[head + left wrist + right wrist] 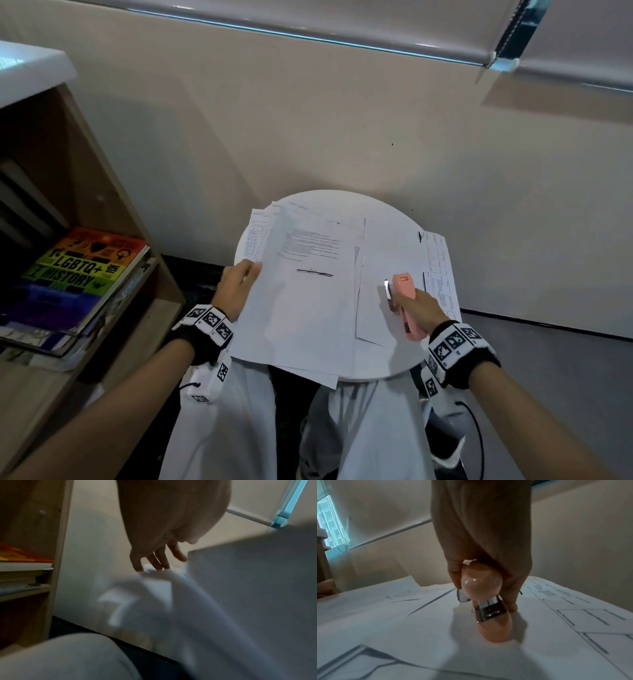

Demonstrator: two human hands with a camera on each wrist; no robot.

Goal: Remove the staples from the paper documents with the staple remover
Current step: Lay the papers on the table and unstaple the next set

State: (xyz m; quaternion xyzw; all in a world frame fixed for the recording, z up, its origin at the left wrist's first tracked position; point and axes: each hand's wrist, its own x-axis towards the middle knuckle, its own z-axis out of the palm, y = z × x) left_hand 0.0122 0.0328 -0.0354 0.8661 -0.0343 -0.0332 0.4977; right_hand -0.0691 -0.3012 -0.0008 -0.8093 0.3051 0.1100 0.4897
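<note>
Right hand (419, 305) clenches pink stapler-type remover (406, 305) — left hand (236, 287) pinches paper sheet (308, 291) edge.

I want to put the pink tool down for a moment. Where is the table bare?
Bare table shows only along the far rim beyond the papers and the near right rim below the right hand. Everywhere else sheets overlap, some overhanging the edge.

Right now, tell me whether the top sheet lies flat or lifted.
Lifted: the left hand pinches the top sheet's left edge up.
</note>
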